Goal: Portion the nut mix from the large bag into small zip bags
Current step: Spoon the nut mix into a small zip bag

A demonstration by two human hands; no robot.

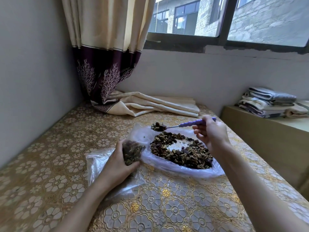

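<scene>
Both forearms are bare to the frame edge, and the left hand [117, 160] and right hand [211, 132] wear nothing.

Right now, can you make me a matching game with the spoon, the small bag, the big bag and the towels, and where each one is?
Things:
1. spoon
2. small bag
3. big bag
4. towels

Places:
A. lying open on the table
B. stacked on the side ledge
C. held in the left hand
D. held up, loaded with nuts, in the right hand

Pairs: 1-D, 2-C, 3-A, 4-B
</scene>
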